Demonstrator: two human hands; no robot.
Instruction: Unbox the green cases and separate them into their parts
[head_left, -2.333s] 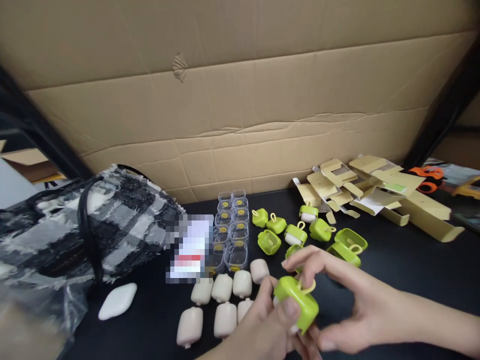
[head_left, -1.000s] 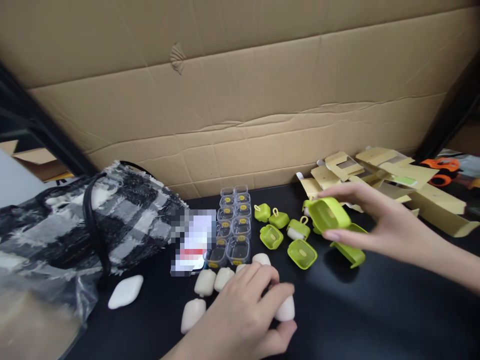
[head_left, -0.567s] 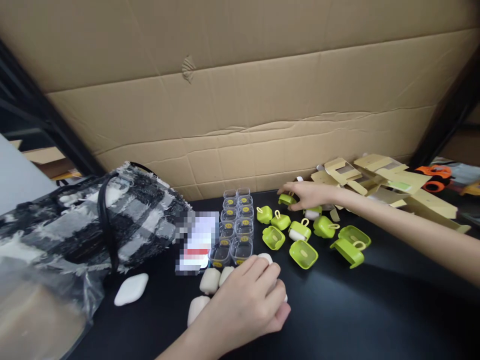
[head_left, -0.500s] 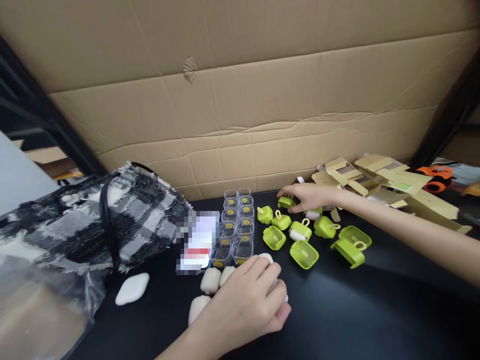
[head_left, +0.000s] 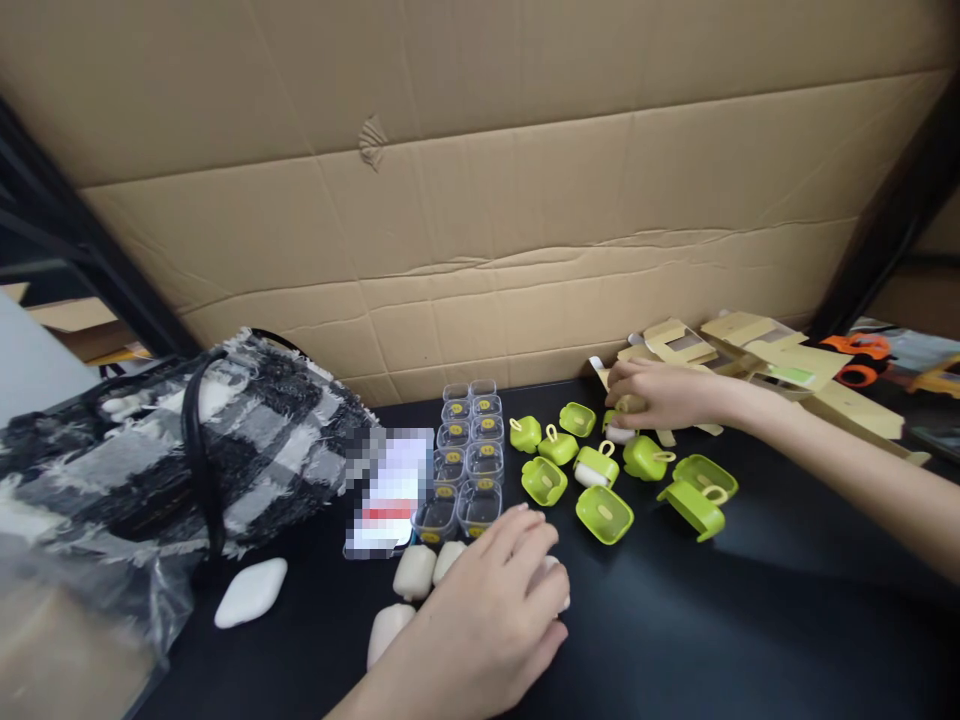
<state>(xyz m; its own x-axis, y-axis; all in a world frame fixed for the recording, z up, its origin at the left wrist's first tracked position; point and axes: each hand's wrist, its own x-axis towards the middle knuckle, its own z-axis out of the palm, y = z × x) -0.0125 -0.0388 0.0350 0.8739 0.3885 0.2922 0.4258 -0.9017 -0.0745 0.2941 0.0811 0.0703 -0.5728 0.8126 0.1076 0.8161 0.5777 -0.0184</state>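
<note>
My left hand [head_left: 484,610] is curled palm down at the front, its fingers bent over a white rounded piece [head_left: 553,572] that shows between them. Cream rounded cases [head_left: 414,572] lie beside and behind its wrist. Farther back on the right, my right hand [head_left: 664,393] has its fingers closed at the top of a small green-and-white case [head_left: 619,428], partly hidden by the hand. Around it lie several green pieces: an open green shell [head_left: 604,515], a green lid with a loop [head_left: 559,447], and another green-and-white case [head_left: 596,466].
Two rows of clear square boxes [head_left: 480,505] with yellow stickers stand mid-table, beside a phone [head_left: 394,485]. Left are a black-and-white checked bag [head_left: 292,440], a white rounded diamond-shaped piece [head_left: 251,592] and a plastic bag [head_left: 82,630]. Opened cartons [head_left: 750,330] pile at back right against a cardboard wall [head_left: 487,200].
My right hand has moved right, leaving a green shell on the table, and is now at the green-and-white case. The left hand stays over the white piece with its fingers slightly looser.
</note>
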